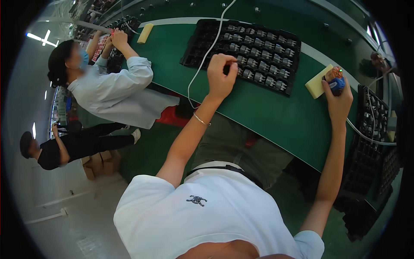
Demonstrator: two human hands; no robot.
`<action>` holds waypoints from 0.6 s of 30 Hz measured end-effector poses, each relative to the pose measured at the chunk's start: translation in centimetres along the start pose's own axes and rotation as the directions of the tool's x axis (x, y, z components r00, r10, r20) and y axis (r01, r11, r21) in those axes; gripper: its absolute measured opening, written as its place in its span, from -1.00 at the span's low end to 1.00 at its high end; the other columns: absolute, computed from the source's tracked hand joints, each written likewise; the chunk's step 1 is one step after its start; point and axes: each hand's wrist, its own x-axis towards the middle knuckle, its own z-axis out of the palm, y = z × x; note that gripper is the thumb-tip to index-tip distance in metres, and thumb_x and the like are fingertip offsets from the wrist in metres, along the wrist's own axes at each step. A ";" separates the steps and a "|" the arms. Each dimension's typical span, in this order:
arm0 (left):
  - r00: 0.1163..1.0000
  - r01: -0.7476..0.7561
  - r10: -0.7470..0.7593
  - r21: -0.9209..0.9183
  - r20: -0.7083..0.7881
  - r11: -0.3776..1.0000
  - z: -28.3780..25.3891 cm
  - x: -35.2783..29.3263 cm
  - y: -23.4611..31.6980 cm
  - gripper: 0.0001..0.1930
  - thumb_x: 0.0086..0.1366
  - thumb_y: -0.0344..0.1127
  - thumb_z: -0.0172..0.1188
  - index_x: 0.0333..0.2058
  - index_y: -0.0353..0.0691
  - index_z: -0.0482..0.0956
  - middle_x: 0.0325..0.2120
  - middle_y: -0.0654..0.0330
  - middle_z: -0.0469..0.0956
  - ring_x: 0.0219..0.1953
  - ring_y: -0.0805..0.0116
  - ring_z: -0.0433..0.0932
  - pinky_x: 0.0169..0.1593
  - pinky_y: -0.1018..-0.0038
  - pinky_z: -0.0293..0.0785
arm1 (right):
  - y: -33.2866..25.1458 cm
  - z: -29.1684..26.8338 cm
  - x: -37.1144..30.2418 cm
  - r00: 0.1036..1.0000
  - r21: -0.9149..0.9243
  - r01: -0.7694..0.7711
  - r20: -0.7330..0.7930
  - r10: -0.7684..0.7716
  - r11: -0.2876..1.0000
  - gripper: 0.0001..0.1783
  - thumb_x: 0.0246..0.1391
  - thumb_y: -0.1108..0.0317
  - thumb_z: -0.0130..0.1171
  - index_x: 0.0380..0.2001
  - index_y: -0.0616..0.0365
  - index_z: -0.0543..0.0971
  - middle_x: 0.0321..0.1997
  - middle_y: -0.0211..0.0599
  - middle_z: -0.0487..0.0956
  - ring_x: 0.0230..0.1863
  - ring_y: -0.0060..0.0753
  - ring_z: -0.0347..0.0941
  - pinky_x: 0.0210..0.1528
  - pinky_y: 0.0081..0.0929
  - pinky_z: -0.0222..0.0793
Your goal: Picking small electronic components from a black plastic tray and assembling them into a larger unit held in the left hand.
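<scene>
My left hand (pixel 221 77) reaches over the green table (pixel 276 116) to the near edge of a black compartment tray (pixel 248 52). The tray holds several small grey-and-black parts. The fingertips pinch one small dark part at the tray's edge. My right hand (pixel 339 102) is raised at the right and grips a blue and orange hand tool (pixel 335 80) with a small green light on top. A white cable (pixel 207 52) runs across the tray past my left hand.
A yellow sponge block (pixel 316 83) lies beside the tool, another (pixel 145 33) at the back left. Stacked black trays (pixel 373 142) stand at the right. A co-worker in a pale coat (pixel 114 88) works at a tray on the left. Another person (pixel 64 146) and cardboard boxes (pixel 98 163) are on the floor.
</scene>
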 end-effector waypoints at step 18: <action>0.945 -0.001 -0.196 0.601 0.262 0.799 1.0 7.7 -2.0 -0.71 0.06 -0.10 0.32 -0.51 -0.25 0.63 -0.55 0.06 0.60 -0.47 0.10 0.59 -0.36 0.29 0.44 | -0.8 -0.6 0.5 0.996 -0.071 0.086 -0.018 -0.088 0.994 -0.55 -0.10 0.23 0.42 -0.19 0.30 0.56 -0.33 -0.29 0.53 -0.46 -0.45 0.48 -0.39 -0.54 0.43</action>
